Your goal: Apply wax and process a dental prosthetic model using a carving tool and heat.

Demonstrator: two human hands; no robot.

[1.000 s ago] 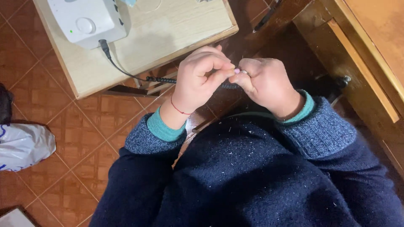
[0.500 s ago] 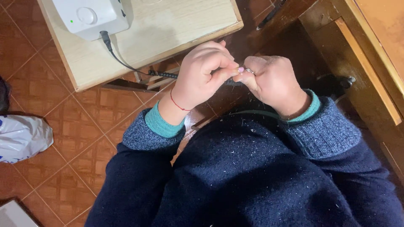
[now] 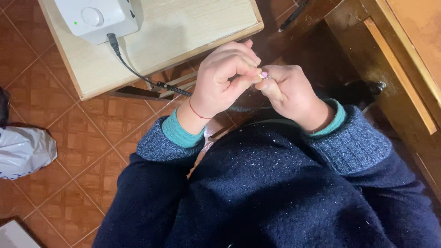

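Left hand [image 3: 225, 78] and right hand [image 3: 287, 92] are meeting, fingers [image 3: 248, 81] pinching closed on a small pink bead [image 3: 264, 74]; white machine [image 3: 96, 16] is sitting at eleven o'clock on the worktop [image 3: 183, 27].

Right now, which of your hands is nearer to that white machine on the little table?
Left. The left hand is raised just past the table edge, below and to the side of the white machine. The right hand touches it fingertip to fingertip on the far side, farther from the machine.

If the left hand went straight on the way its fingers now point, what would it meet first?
The left hand points right, so it would meet the right hand at once: their fingertips already look pressed together around something small and pinkish.
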